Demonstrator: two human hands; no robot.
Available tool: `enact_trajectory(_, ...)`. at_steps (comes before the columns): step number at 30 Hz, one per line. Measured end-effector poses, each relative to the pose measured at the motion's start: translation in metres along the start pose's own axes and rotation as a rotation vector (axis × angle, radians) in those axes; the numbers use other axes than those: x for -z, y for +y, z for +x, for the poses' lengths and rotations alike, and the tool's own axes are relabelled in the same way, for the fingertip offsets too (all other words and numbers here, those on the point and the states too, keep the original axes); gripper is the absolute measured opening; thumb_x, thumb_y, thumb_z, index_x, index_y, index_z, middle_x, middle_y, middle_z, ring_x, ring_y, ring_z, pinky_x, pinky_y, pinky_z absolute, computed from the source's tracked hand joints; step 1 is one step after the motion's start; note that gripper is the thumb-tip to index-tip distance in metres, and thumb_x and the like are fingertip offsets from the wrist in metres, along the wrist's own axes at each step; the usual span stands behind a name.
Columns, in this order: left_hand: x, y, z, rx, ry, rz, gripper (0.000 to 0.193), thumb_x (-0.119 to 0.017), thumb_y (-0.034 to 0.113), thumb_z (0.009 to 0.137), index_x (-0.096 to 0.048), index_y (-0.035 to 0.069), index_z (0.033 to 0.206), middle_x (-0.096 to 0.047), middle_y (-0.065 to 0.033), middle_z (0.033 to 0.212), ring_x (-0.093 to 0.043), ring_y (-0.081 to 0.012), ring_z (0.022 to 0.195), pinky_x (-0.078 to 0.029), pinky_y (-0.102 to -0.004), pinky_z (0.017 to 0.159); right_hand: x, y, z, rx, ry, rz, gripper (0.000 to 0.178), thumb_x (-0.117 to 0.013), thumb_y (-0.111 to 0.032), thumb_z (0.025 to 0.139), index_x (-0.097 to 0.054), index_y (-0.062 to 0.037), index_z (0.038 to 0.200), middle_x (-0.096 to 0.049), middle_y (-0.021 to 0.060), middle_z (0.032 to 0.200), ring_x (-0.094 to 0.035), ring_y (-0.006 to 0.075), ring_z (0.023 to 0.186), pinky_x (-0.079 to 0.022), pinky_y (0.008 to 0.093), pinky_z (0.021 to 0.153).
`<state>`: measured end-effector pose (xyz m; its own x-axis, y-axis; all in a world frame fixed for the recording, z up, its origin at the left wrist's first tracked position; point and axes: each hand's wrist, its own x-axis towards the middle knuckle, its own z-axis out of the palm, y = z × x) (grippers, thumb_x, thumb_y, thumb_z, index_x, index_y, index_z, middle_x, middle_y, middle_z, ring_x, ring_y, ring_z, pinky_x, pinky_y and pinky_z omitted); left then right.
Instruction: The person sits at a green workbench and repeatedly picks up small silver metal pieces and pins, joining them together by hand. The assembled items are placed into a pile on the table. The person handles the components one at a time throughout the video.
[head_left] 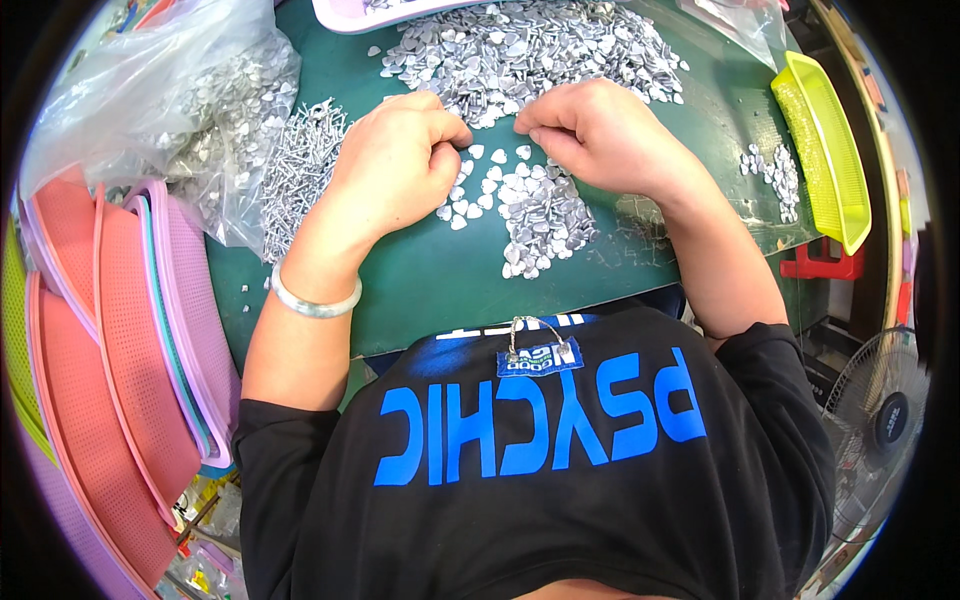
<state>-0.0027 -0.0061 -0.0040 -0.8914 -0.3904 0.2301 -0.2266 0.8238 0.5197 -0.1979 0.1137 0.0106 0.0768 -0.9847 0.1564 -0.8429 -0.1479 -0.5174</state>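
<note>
the green surface (pixel 420 290) carried silver-coloured pieces in separate groups, presumably so that each stayed reachable and unmixed. a clear bag (pixel 130 105), cut off at the rim of view, held more pieces, blurred by creased plastic. the large heap (pixel 540 45) of hearts lay just beyond the hands, its lower layers hidden. the left hand (pixel 400 150) and right hand (pixel 600 135) were half curled, thumbs near forefingers; whether either gripped a heart could not be told. the smaller heap (pixel 545 215) lay nearer the body, loose hearts (pixel 459 208) beside it.
</note>
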Motion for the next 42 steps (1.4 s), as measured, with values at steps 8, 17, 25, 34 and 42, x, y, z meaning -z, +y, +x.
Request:
enact_trajectory(8, 0.001, 0.006, -0.002, -0.060, -0.050, -0.032, 0.025, -0.052, -0.002, 0.073, -0.066, 0.001, 0.093, -0.059, -0.0134, 0.080, -0.058, -0.0305, 0.077, -0.048, -0.0381, 0.070, 0.003, -0.002, -0.009, 0.070, -0.068, -0.076, 0.014, -0.061, -0.006, 0.076, -0.070, -0.0039, 0.086, -0.067, 0.0125, 0.079, -0.065, 0.0308, 0.073, -0.051, 0.0373, 0.065)
enact_trajectory(17, 0.006, 0.010, -0.003, -0.185, -0.234, -0.190, 0.027, -0.051, -0.004, 0.071, -0.066, 0.000, 0.093, -0.060, -0.0139, 0.081, -0.059, -0.0301, 0.077, -0.048, -0.0384, 0.070, -0.010, -0.012, 0.005, -0.051, -0.034, -0.187, 0.015, -0.058, -0.017, 0.081, -0.068, -0.0123, 0.090, -0.066, 0.0118, 0.076, -0.064, 0.0332, 0.075, -0.051, 0.0445, 0.066)
enact_trajectory(25, 0.000, 0.009, -0.002, -0.105, -0.131, -0.137, 0.026, -0.052, -0.004, 0.074, -0.067, 0.001, 0.094, -0.059, -0.0128, 0.076, -0.058, -0.0277, 0.071, -0.047, -0.0351, 0.066, -0.004, -0.012, 0.005, -0.063, -0.006, -0.150, 0.015, -0.057, -0.018, 0.081, -0.068, -0.0138, 0.091, -0.067, 0.0116, 0.076, -0.065, 0.0325, 0.075, -0.052, 0.0440, 0.067)
enact_trajectory(34, -0.002, 0.002, 0.003, -0.051, -0.017, -0.141, 0.021, -0.060, 0.001, 0.076, -0.069, 0.006, 0.094, -0.057, -0.0089, 0.080, -0.058, -0.0262, 0.072, -0.047, -0.0340, 0.065, -0.004, -0.011, 0.005, -0.077, -0.031, -0.146, 0.016, -0.057, -0.017, 0.081, -0.068, -0.0144, 0.091, -0.067, 0.0117, 0.077, -0.065, 0.0317, 0.076, -0.052, 0.0437, 0.068)
enact_trajectory(42, -0.013, 0.003, 0.008, -0.060, 0.071, 0.017, 0.014, -0.066, 0.007, 0.076, -0.067, 0.009, 0.090, -0.058, -0.0076, 0.081, -0.060, -0.0282, 0.078, -0.049, -0.0380, 0.067, -0.013, -0.006, 0.003, 0.004, -0.036, -0.158, 0.016, -0.058, -0.014, 0.080, -0.069, -0.0131, 0.091, -0.067, 0.0106, 0.079, -0.065, 0.0308, 0.076, -0.052, 0.0417, 0.068)
